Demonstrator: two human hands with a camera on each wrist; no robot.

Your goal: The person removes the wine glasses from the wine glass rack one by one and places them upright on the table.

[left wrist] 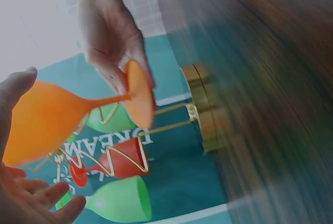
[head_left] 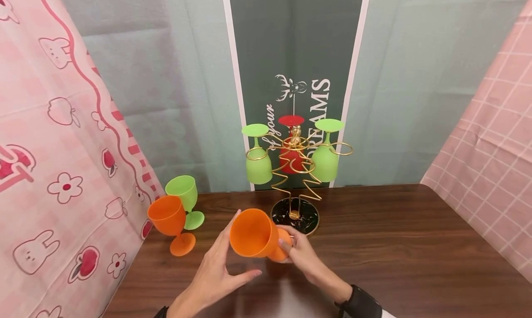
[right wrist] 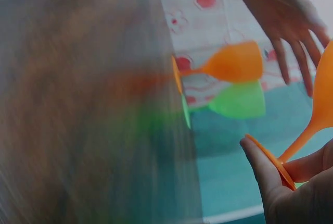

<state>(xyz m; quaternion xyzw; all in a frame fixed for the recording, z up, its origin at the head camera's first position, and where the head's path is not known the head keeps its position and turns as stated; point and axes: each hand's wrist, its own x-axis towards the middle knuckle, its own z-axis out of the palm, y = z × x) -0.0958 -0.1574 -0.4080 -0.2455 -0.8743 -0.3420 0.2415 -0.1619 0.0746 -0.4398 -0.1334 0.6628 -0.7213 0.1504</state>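
In the head view's lower centre, the right hand pinches an orange goblet beside the wide-spread left hand; the right wrist view misses the gold rack.

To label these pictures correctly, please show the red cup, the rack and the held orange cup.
Red cup (head_left: 291, 155): head view, on its bowl.
Rack (head_left: 307, 215): head view, on its black base.
Held orange cup (head_left: 251, 234): head view, inside its bowl.

A black wristband and white sleeve adjoin the right hand.
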